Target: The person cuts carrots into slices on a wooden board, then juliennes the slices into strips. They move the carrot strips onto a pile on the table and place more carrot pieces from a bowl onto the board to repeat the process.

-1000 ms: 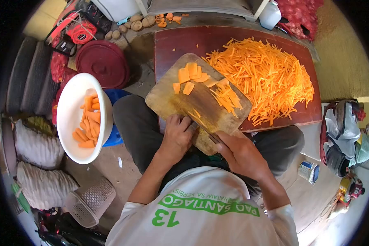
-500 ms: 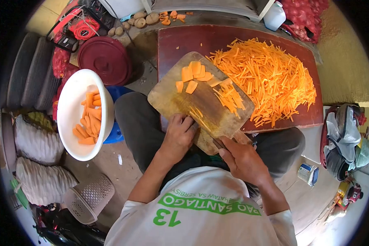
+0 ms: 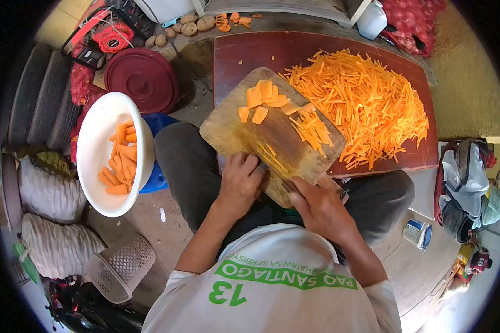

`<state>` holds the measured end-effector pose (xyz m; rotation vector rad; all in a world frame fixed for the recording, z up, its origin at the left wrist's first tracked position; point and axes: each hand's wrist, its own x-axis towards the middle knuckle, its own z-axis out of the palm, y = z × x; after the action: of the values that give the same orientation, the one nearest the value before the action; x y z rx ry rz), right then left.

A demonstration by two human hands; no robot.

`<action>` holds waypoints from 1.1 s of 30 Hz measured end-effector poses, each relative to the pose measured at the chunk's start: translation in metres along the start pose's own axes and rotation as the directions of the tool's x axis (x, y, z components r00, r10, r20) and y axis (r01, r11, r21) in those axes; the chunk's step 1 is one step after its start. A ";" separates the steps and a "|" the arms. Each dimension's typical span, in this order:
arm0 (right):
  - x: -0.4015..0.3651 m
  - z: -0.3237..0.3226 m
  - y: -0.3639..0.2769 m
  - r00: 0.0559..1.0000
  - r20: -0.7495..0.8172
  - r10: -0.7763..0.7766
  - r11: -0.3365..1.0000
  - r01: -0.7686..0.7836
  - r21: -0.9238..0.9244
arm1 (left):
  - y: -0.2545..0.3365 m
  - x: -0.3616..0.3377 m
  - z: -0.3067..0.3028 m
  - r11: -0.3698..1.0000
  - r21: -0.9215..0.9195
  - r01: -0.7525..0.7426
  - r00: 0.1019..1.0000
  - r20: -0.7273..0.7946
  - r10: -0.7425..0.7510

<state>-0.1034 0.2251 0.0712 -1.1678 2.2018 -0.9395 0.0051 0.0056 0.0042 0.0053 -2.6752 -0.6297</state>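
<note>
Set in a cluttered room with a bare grey-brown floor (image 3: 172, 238), before a dark red bench (image 3: 236, 55) on the far side, loaded across its right with a big heap of carrot strips (image 3: 361, 111). Lying partly over the bench's near edge and stretching back above the lap, a worn wooden cutting board (image 3: 286, 136), bearing carrot slices (image 3: 254, 97) on the far part, cut strips (image 3: 312, 132) at right and thin sticks (image 3: 268, 149) beside a knife (image 3: 279, 176). Gripped by the handle in the right hand (image 3: 323, 210), mostly covered there. Bent-fingered at the board's near left, close beside the blade, the left hand (image 3: 240, 183); cannot tell whether pinching anything.

To the left, a white basin (image 3: 145, 161) of carrots (image 3: 125, 161), partly hiding something blue (image 3: 159, 180); beyond, a maroon lid (image 3: 141, 80) and a red-and-black machine (image 3: 112, 38). Near left, pale sacks (image 3: 61, 247) and a perforated basket (image 3: 130, 261). Far right, a white jug (image 3: 372, 21) beside a red net sack (image 3: 414, 22). Blocking the near middle, a white shirt (image 3: 272, 299).
</note>
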 end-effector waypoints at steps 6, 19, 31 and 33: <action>0.015 -0.009 -0.005 0.999 0.036 0.000 0.998 -0.002 0.057 | -0.004 0.001 0.002 0.999 -0.025 -0.020 0.998 -0.056 0.019; 0.007 -0.007 -0.006 0.998 0.057 0.014 0.990 -0.022 0.139 | -0.003 -0.003 0.000 1.000 -0.012 0.026 0.998 -0.063 -0.027; 0.012 -0.003 -0.012 0.998 0.038 0.044 0.986 -0.050 0.158 | -0.009 -0.009 0.003 0.994 -0.087 0.065 0.997 -0.035 -0.069; -0.007 -0.009 -0.012 0.995 0.060 0.081 0.978 -0.091 0.190 | -0.007 -0.009 0.001 0.991 -0.113 0.077 0.996 -0.029 -0.081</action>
<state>-0.0993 0.2292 0.0868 -0.9886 2.0512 -1.0475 0.0126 0.0004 -0.0032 0.0905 -2.6145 -0.7967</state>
